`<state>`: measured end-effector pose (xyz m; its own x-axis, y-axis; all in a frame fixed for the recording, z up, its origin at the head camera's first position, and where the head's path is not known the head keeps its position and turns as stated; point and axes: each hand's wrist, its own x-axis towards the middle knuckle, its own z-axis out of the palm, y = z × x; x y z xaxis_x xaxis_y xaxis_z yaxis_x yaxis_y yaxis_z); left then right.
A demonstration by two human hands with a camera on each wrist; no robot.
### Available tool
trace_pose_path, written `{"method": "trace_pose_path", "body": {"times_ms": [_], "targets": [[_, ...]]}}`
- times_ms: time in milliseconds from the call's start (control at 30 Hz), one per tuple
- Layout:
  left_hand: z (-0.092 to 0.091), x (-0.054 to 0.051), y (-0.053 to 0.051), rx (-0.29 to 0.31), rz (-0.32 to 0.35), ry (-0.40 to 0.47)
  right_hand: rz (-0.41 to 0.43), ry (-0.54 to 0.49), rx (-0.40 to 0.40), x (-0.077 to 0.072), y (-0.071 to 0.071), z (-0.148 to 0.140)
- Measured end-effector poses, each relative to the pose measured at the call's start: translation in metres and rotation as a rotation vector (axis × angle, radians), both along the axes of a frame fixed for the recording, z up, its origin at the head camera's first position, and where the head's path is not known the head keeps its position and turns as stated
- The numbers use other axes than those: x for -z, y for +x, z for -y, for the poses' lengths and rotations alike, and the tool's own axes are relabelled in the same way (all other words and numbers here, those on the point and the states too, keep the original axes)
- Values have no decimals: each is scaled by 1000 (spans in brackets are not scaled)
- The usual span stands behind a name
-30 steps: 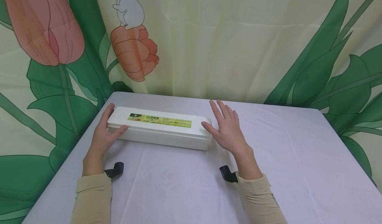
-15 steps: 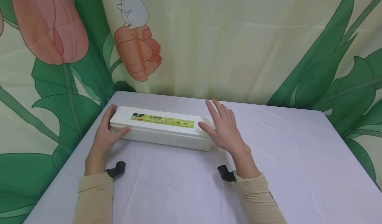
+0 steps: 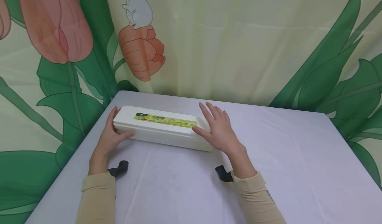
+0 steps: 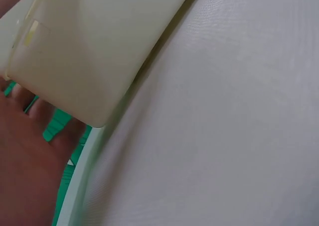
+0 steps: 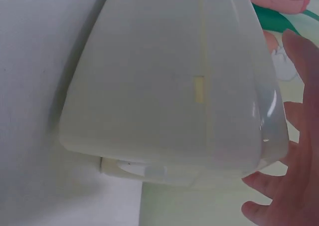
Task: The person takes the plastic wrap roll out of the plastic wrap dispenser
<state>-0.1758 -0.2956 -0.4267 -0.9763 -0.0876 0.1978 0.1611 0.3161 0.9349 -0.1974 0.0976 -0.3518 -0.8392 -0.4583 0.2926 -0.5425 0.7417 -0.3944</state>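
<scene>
A long white cling film box (image 3: 161, 136) with a yellow-green label (image 3: 165, 119) lies on the table, left of centre. At its left end my left hand (image 3: 108, 136) holds it, thumb on the front face and fingers round the end. In the left wrist view, the fingertips pass out of sight behind the box end (image 4: 99, 61). Over the right end, my right hand (image 3: 219, 133) is spread with straight fingers, and its thumb overlaps the label's edge. The right wrist view has those fingers (image 5: 299, 121) along the box's lid side; whether they touch it I cannot tell.
A white cloth covers the table (image 3: 173, 184), whose far edge meets a printed curtain (image 3: 232, 51) with plants and a rabbit. Black camera mounts (image 3: 223, 173) stick out from both cuffs.
My right hand has moved left and slightly down over the right end of the box. My left hand stays at the left end. The whole view has shifted a little to the right.
</scene>
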Motion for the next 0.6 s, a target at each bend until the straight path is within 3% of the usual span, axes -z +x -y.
{"method": "trace_pose_path", "body": {"times_ms": [233,600], "targets": [[-1,3,0,0,49,29,22,57,-12,2,-1,7],[1,6,0,15,48,18,50,120,-27,3,-2,13]]}}
